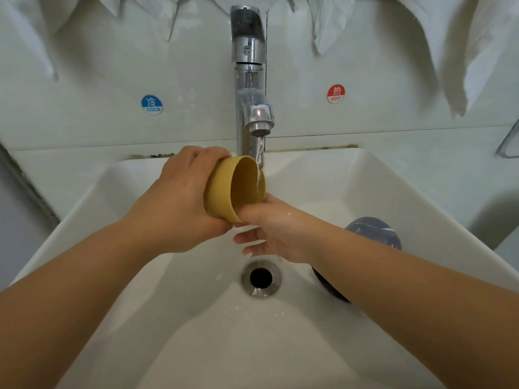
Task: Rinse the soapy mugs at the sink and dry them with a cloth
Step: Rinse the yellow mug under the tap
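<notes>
One mustard-yellow mug (224,189) is tipped sideways under the running tap (254,108), over the white sink (112,276), mouth facing right. The left hand (179,203) grips its base, fingers curled round. The right hand (269,234) is loosely open at the rim. The right forearm partly hides a blue mug (376,231) lying in the basin beside the drain (261,277).
</notes>
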`<state>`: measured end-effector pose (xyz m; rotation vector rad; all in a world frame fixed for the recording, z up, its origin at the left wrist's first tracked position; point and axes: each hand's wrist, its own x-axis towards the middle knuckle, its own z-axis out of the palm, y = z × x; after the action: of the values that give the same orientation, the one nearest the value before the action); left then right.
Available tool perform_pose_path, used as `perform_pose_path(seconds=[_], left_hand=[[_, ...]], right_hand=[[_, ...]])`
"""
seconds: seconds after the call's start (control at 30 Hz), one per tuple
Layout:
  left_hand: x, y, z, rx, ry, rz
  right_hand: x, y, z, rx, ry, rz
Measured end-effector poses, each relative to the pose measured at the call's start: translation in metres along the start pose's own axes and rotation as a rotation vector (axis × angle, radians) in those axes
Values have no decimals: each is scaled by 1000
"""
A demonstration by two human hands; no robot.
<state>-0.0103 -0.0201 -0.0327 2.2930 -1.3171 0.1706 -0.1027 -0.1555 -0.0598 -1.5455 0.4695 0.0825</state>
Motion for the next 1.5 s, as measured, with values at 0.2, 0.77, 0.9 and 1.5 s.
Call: perform_pose_path(seconds=[0.2,0.77,0.9,1.5], left_hand=[[-1,2,-1,50,-36,9],[-2,2,4,20,-331,12],[1,1,-1,-45,-259,16],[2,-2,5,-179,-89,-138]], right_hand=[[4,-1,-7,-285,74,-31],[-9,-21,-12,-1298,467,-587],[-3,-23,-27,-1176,503,-472],[-3,-15,-8,-103,199,-16]])
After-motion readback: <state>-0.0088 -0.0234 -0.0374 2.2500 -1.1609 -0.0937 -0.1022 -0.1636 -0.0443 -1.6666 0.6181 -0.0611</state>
